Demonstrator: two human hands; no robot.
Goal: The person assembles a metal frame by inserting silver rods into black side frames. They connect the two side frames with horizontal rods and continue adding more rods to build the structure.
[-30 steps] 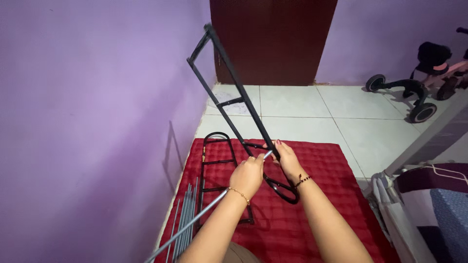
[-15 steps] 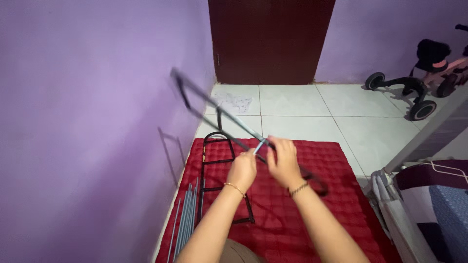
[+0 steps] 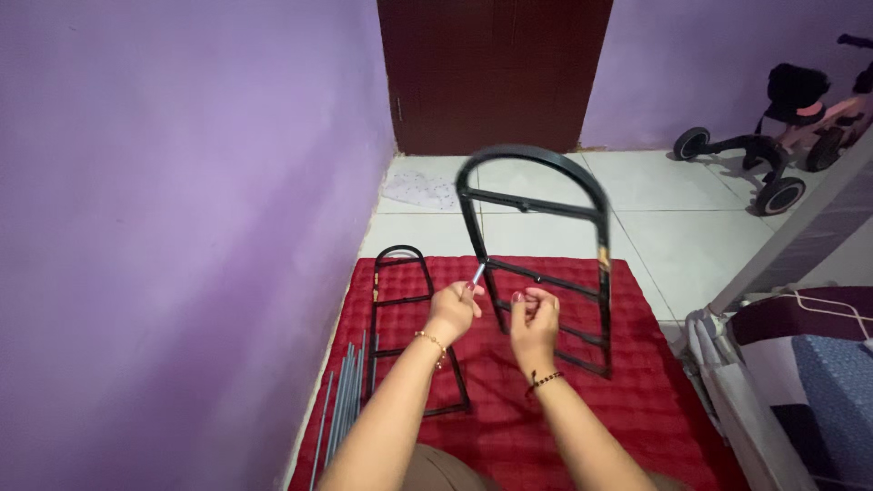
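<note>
The room has purple walls (image 3: pixel 182 182), a dark red door (image 3: pixel 496 73) at the far end and a pale tiled floor (image 3: pixel 673 236). A red quilted mat (image 3: pixel 564 409) lies against the left wall and serves as the work surface, presumably to keep the metal parts off the tiles.

An arched black metal frame (image 3: pixel 536 259) with cross rungs stands upright over the mat, its lower edge near the cloth. It appears to be propped by the right hand (image 3: pixel 535 314), whose fingers are curled closed beside a lower rung; whether they actually grip the rung cannot be told. A second, smaller black arched frame (image 3: pixel 409 318) lies flat on the mat to the left, well clear of the first. A bundle of grey rods (image 3: pixel 344 405) lies along the mat's left edge, kept together and within reach.

The left hand (image 3: pixel 455 309) is closed, pinching a thin grey rod (image 3: pixel 477 273) that points up toward the upright frame.

The upright frame is motion-blurred. A child's ride-on toy (image 3: pixel 782 136) at right is partly cropped.
</note>
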